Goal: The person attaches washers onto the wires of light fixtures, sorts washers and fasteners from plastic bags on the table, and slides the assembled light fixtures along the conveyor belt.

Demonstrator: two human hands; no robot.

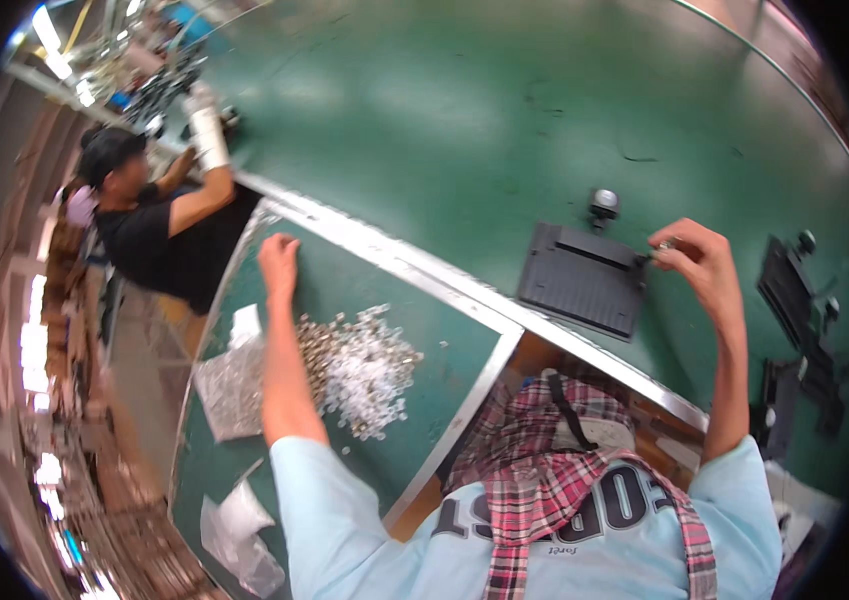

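Note:
A black ribbed plastic plate (584,278) lies on the large green table near its metal edge. At the plate's right corner my right hand (706,262) is closed in a pinch around a small shiny part (669,244), too small to name. My left hand (280,264) is over the green side table with its fingers curled together; what they hold, if anything, is hidden. Nearer to me, beside my left forearm, are a heap of small white pieces (374,375) and a heap of small brassy pieces (314,345).
A black wheel-like piece (603,204) stands beyond the plate. More black parts (794,300) lie at the right. Plastic bags (232,390) rest left of my forearm. A metal rail (384,252) separates the two tables. A co-worker (159,215) works at the far left.

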